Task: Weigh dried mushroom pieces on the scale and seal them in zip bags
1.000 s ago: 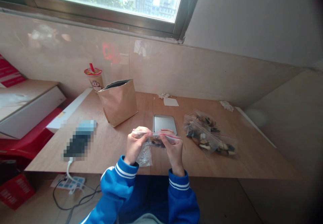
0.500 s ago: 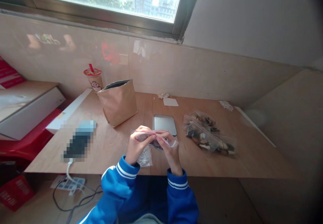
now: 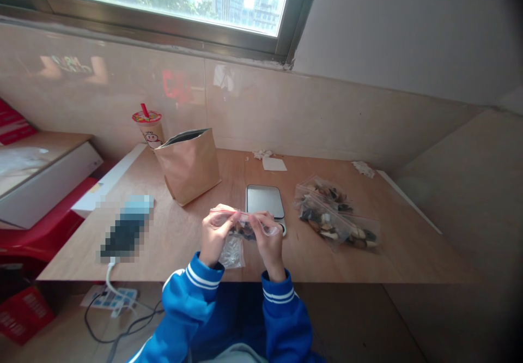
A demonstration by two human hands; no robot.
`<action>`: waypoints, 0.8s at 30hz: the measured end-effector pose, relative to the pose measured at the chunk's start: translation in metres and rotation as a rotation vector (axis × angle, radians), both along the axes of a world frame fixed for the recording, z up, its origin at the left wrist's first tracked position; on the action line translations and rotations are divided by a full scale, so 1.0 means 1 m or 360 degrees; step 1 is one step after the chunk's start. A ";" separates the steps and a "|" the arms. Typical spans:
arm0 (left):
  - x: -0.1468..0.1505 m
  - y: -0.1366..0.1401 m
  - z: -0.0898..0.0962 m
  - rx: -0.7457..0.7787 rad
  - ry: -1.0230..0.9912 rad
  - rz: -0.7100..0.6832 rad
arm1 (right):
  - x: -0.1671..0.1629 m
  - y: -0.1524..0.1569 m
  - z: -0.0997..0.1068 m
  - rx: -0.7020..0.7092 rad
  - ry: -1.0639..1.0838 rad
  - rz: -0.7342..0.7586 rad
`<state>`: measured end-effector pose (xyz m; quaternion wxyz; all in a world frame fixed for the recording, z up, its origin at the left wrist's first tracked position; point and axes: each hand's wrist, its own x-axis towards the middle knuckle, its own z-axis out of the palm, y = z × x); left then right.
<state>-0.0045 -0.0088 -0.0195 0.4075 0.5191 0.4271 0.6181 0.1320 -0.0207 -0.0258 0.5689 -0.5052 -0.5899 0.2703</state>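
Observation:
Between my hands is a clear zip-lock bag (image 3: 244, 227) with a red strip along its top edge and dark pieces inside. My left hand (image 3: 218, 232) pinches the top edge on the left, thumb inward. My right hand (image 3: 267, 237) pinches the same edge a little to the right. Behind the bag lies a small digital scale (image 3: 265, 201) with a metal plate, its lower part partly covered by my right hand. Below my left hand, a crumpled clear plastic bag (image 3: 232, 254) rests on the table.
Filled zip-lock bags (image 3: 327, 216) of dark and pale dried pieces lie to the right. A brown paper bag (image 3: 190, 167) stands open at left, with a drink cup (image 3: 149, 129) behind it. A charging phone (image 3: 127, 227) lies far left on the wooden table (image 3: 343, 267).
My thumbs have moved apart along the bag's top edge, from nearly touching to a gap between them. More of the dark contents and the scale's lower corner now show.

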 end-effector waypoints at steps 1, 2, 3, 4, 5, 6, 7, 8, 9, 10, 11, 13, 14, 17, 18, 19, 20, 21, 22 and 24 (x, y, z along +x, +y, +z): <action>0.000 0.000 -0.001 -0.0043 -0.0044 -0.0028 | 0.001 0.000 -0.001 -0.0015 0.0027 0.0030; 0.000 0.000 -0.003 -0.0081 -0.0082 -0.0054 | 0.002 0.001 -0.002 -0.0042 0.0070 0.0093; -0.001 0.001 -0.004 -0.0123 -0.0120 -0.0079 | 0.004 0.001 -0.003 -0.0076 0.0125 0.0180; -0.001 0.001 -0.005 -0.0174 -0.0160 -0.0108 | 0.008 0.002 -0.005 -0.0113 0.0181 0.0272; -0.001 0.002 -0.006 -0.0237 -0.0197 -0.0137 | 0.012 0.002 -0.006 -0.0144 0.0227 0.0343; 0.000 0.002 -0.007 -0.0305 -0.0233 -0.0163 | 0.016 0.002 -0.007 -0.0165 0.0258 0.0379; 0.000 0.003 -0.008 -0.0368 -0.0263 -0.0184 | 0.021 0.001 -0.008 -0.0174 0.0273 0.0374; 0.001 0.003 -0.008 -0.0419 -0.0283 -0.0193 | 0.026 0.001 -0.009 -0.0170 0.0279 0.0344; 0.002 0.004 -0.008 -0.0451 -0.0292 -0.0184 | 0.030 0.000 -0.009 -0.0162 0.0283 0.0303; 0.003 0.005 -0.008 -0.0464 -0.0292 -0.0153 | 0.034 0.000 -0.009 -0.0165 0.0290 0.0271; 0.004 0.005 -0.008 -0.0468 -0.0292 -0.0109 | 0.037 -0.001 -0.010 -0.0181 0.0302 0.0250; 0.006 0.007 -0.008 -0.0474 -0.0309 -0.0026 | 0.040 -0.002 -0.011 -0.0245 0.0314 0.0233; 0.007 0.009 -0.008 -0.0478 -0.0333 -0.0001 | 0.040 -0.002 -0.012 -0.0276 0.0306 0.0216; 0.009 0.013 -0.008 -0.0497 -0.0458 -0.0095 | 0.037 0.000 -0.014 -0.0292 0.0256 0.0049; 0.009 0.015 -0.008 -0.0508 -0.0491 -0.0182 | 0.037 0.001 -0.015 -0.0288 0.0242 -0.0032; 0.009 0.016 -0.008 -0.0525 -0.0498 -0.0287 | 0.038 0.003 -0.017 -0.0292 0.0227 -0.0103; 0.007 0.017 -0.009 -0.0547 -0.0472 -0.0388 | 0.041 0.005 -0.018 -0.0305 0.0217 -0.0157; 0.005 0.018 -0.010 -0.0564 -0.0420 -0.0454 | 0.047 0.007 -0.019 -0.0320 0.0217 -0.0211; 0.001 0.018 -0.011 -0.0558 -0.0350 -0.0445 | 0.056 0.008 -0.021 -0.0331 0.0227 -0.0295; -0.012 0.020 -0.018 -0.0436 -0.0194 -0.0108 | 0.085 0.010 -0.027 -0.0333 0.0269 -0.0556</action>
